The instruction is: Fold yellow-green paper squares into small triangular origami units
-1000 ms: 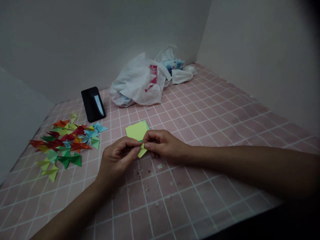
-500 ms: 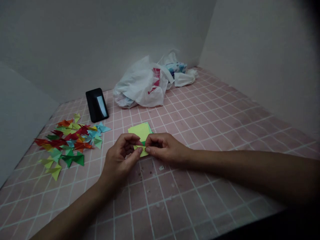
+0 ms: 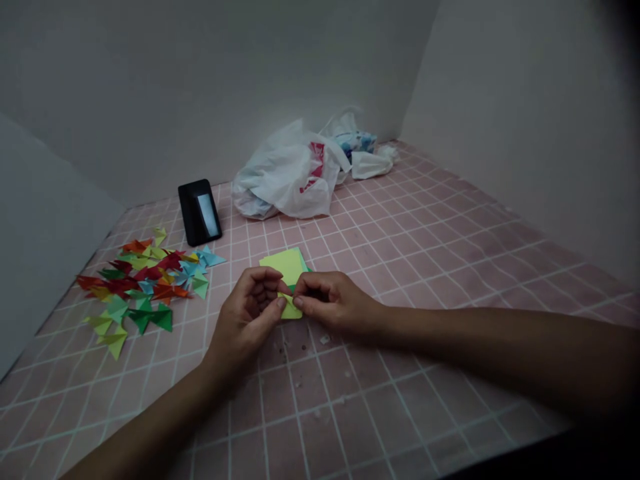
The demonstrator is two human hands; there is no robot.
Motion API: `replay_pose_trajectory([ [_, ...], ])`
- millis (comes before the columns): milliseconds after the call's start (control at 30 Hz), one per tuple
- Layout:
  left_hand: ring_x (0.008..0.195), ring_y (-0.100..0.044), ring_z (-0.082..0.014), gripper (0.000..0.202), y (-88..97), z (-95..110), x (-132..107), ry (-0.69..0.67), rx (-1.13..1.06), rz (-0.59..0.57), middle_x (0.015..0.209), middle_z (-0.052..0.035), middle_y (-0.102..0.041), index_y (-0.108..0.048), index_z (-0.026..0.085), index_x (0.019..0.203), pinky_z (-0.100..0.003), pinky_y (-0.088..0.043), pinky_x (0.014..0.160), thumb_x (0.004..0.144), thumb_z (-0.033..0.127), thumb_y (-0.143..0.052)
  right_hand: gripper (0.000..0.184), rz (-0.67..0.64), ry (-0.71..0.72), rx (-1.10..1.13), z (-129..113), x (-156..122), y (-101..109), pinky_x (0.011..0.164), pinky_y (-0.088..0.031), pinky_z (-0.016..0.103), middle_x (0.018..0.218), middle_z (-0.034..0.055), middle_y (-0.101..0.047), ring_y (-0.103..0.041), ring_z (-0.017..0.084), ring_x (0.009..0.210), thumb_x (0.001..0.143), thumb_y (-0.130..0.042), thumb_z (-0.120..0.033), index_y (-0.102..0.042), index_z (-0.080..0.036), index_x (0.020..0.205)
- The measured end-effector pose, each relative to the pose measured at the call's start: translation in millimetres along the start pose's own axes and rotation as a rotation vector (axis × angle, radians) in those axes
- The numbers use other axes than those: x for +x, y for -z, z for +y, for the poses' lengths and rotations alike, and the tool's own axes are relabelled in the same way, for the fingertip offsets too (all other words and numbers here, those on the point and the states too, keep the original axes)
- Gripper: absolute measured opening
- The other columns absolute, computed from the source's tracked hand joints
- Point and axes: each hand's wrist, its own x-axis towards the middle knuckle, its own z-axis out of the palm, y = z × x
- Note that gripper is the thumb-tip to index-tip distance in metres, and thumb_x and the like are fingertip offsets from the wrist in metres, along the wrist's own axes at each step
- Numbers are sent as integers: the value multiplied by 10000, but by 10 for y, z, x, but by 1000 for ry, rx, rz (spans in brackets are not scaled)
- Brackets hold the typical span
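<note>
My left hand [image 3: 247, 320] and my right hand [image 3: 333, 301] meet over the pink tiled floor [image 3: 410, 253], and both pinch a small folded yellow-green paper piece [image 3: 290, 310] between thumb and fingers. Just behind the hands lies a small stack of yellow-green paper squares [image 3: 286, 263], flat on the tiles. Most of the folded piece is hidden by my fingers.
A heap of folded paper triangles [image 3: 145, 283] in red, orange, green, blue and yellow lies at the left. A black phone [image 3: 200, 211] leans near the back wall. White plastic bags [image 3: 295, 173] lie in the far corner. Small crumbs [image 3: 320, 340] dot the tiles near the hands.
The fingers have closed in tighter on the folded paper, so less of it shows. The view has shifted slightly; hands stay at the same spot by the paper stack.
</note>
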Motion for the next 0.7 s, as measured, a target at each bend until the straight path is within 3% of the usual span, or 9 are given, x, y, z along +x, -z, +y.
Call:
replay_pose_trajectory([
  [233, 832, -642, -141, 219, -11, 24, -11, 5, 42, 17, 906, -14, -659, -594, 216, 1015, -244, -527, 729, 830, 159, -697, 139, -38, -26, -9, -18, 0, 16, 611, -321, 267, 680, -28, -480, -438, 114, 653, 826, -572, -235, -539, -169, 708],
  [400, 833, -623, -130, 151, 4, 14, -27, 14, -13, 38, 1030, -18, -639, -600, 243, 1065, -243, -521, 736, 918, 246, -635, 148, 37, -79, 152, -12, 5, 6, 562, -308, 247, 619, -49, -453, -402, 96, 586, 825, -593, -231, -543, -172, 699],
  [700, 865, -672, -160, 169, -18, -37, -34, 229, -207, 5, 953, -22, -695, -640, 207, 1006, -299, -525, 851, 907, 342, -663, 165, 137, -206, 271, -46, 1, -29, 440, -302, 210, 529, -75, -474, -405, 82, 453, 843, -592, -317, -515, -196, 761],
])
